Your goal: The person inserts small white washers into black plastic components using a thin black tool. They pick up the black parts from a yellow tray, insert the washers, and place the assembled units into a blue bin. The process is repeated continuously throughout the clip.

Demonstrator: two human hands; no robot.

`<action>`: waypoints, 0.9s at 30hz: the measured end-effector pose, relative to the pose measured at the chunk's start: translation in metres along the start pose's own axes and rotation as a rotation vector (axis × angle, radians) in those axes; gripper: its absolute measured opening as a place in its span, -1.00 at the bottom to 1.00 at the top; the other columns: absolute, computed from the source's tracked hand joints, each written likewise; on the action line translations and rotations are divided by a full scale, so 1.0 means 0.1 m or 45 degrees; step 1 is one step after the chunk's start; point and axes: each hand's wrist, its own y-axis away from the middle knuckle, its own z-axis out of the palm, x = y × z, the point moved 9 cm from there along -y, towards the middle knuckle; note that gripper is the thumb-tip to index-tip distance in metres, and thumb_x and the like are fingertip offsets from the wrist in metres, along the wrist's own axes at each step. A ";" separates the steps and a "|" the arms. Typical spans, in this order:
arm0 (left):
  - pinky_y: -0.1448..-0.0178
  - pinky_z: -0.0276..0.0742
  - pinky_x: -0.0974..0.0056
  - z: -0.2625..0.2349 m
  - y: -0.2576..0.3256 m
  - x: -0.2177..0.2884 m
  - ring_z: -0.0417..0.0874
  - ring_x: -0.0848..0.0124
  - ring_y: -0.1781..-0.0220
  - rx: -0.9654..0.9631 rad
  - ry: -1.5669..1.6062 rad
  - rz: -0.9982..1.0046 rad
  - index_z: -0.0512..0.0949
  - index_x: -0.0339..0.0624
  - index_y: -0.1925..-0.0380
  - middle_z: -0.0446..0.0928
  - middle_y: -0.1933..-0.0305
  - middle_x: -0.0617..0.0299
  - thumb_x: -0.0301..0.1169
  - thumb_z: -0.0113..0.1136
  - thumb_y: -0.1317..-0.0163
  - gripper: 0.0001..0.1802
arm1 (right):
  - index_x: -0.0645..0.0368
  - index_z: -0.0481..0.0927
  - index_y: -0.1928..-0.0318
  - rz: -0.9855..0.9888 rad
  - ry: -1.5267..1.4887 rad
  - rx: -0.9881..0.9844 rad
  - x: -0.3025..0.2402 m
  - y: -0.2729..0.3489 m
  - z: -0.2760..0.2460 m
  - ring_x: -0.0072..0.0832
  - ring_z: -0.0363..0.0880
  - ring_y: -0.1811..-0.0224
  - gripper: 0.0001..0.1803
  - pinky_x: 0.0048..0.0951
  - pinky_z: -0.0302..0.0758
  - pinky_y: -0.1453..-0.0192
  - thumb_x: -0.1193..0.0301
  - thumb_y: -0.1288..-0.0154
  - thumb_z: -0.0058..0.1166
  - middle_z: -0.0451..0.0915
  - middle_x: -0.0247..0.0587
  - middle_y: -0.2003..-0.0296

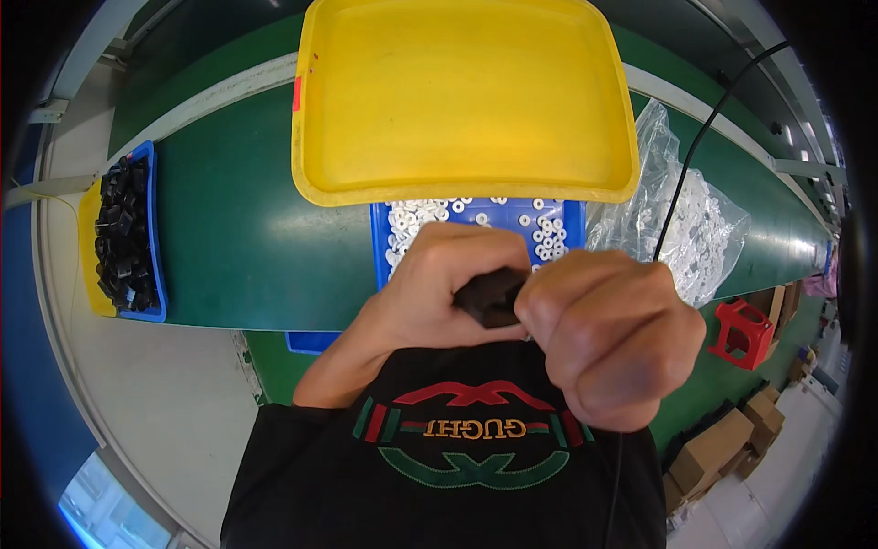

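Close in front of my chest, my left hand (444,284) is wrapped round a small black block-shaped part (489,297). Pressed up beside it, my right hand (613,334) is closed in a fist, its thumb side against the black part. Whatever the right fingers grip is hidden. A black cable (692,146) passes down to the back of the right hand; whether it is held there, I cannot tell. Just beyond the hands, small white rings (549,236) lie in a blue tray (379,247), partly covered by a yellow tray (457,101).
At the far left, a blue and yellow bin (154,229) holds many black parts (123,229). A clear plastic bag (690,220) of white pieces lies right on the green bench (247,201). On the floor at right are a red stool (743,334) and cardboard boxes (713,448).
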 end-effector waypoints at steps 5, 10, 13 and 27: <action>0.41 0.42 0.18 -0.04 -0.05 0.06 0.56 0.07 0.47 0.007 -0.215 -0.024 0.51 -0.22 0.45 0.47 0.54 0.09 -0.39 0.51 0.20 -0.65 | 0.15 0.31 0.58 -0.071 -0.003 0.064 0.07 0.07 -0.06 -0.60 0.10 0.79 -0.74 -0.54 -0.02 0.75 0.77 -0.05 -0.02 0.34 -0.32 0.74; 0.40 0.43 0.18 -0.07 -0.04 0.01 0.57 0.09 0.46 -0.031 -0.197 0.017 0.51 -0.21 0.45 0.48 0.53 0.13 -0.40 0.50 0.21 -0.66 | 0.14 0.29 0.59 -0.031 0.059 0.147 0.08 0.08 -0.08 -0.60 0.13 0.79 -0.73 -0.57 0.00 0.74 0.76 -0.07 -0.04 0.33 -0.37 0.74; 0.42 0.42 0.24 -0.11 -0.07 0.00 0.57 0.18 0.49 -0.034 -0.108 0.040 0.53 -0.19 0.48 0.51 0.54 0.19 -0.44 0.49 0.25 -0.67 | 0.12 0.32 0.61 -0.299 -0.117 0.247 -0.15 0.12 -0.12 -0.58 0.17 0.77 -0.75 -0.59 0.04 0.70 0.70 -0.06 0.02 0.38 -0.41 0.72; 0.50 0.30 0.41 -0.19 0.02 -0.09 0.42 0.48 0.62 -0.079 0.009 -0.120 0.53 -0.16 0.49 0.44 0.63 0.30 -0.49 0.47 0.25 -0.70 | 0.24 0.61 0.01 0.316 0.903 -0.020 0.05 0.22 -0.17 -0.43 0.56 0.45 -0.55 -0.52 0.51 0.38 0.44 -0.04 0.33 0.50 -0.21 0.24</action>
